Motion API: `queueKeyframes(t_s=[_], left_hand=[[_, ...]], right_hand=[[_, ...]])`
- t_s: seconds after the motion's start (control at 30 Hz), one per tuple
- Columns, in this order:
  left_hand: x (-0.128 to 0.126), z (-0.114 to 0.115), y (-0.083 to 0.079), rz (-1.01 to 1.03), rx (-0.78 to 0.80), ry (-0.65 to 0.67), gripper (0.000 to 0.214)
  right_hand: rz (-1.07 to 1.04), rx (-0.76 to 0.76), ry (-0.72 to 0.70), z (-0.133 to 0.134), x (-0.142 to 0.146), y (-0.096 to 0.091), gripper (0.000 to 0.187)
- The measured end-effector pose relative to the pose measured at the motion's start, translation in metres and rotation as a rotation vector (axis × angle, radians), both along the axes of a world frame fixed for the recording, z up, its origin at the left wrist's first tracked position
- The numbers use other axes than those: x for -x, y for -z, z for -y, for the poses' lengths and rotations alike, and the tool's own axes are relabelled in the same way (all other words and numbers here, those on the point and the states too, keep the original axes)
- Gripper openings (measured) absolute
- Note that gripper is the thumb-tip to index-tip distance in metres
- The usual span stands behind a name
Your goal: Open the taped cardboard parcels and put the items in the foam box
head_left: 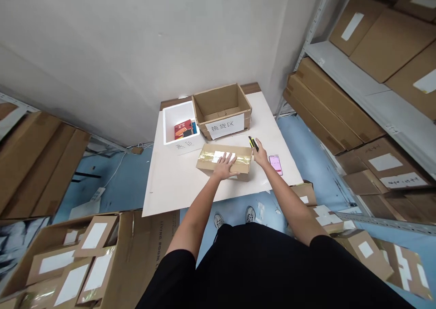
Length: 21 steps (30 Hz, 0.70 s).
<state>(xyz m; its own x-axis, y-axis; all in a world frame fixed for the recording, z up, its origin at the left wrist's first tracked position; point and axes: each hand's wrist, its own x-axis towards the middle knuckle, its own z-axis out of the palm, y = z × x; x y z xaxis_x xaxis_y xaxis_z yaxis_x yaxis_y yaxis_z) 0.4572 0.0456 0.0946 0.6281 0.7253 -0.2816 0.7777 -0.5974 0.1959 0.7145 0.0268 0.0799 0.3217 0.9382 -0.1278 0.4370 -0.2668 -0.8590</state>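
Observation:
A taped cardboard parcel [208, 160] with a white label lies on the white table [170, 181]. My left hand [225, 166] rests flat on top of it, fingers spread. My right hand [260, 152] is just right of the parcel, closed on a yellow and black utility knife [252, 142] that points away from me. A pink phone [276, 163] lies on the table to the right of that hand.
Behind the parcel stand an open cardboard box [222, 110] with a white paper sign and a white foam box [177, 132] holding a red item. Shelves with cardboard boxes [368, 86] line the right. A large carton of parcels [78, 259] sits at lower left.

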Motion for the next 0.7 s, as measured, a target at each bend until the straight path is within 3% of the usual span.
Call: queueKeyframes(t_s=[0.13,0.23,0.47,0.7], left_hand=[[-0.025,0.019,0.019,0.004,-0.022,-0.175,0.101],[-0.039,0.030,0.022,0.008,-0.027,-0.231,0.103],[-0.040,0.027,0.011,-0.005,0.013,-0.241,0.102],[-0.043,0.027,0.012,-0.009,0.040,-0.251,0.098]], right_hand=[[-0.324,0.027,0.007,0.058,-0.027,0.022,0.076],[-0.422,0.055,0.005,0.078,-0.033,0.029,0.079],[-0.391,0.112,-0.026,0.070,-0.031,0.018,0.065],[-0.318,0.204,-0.058,0.068,-0.038,-0.003,0.054]])
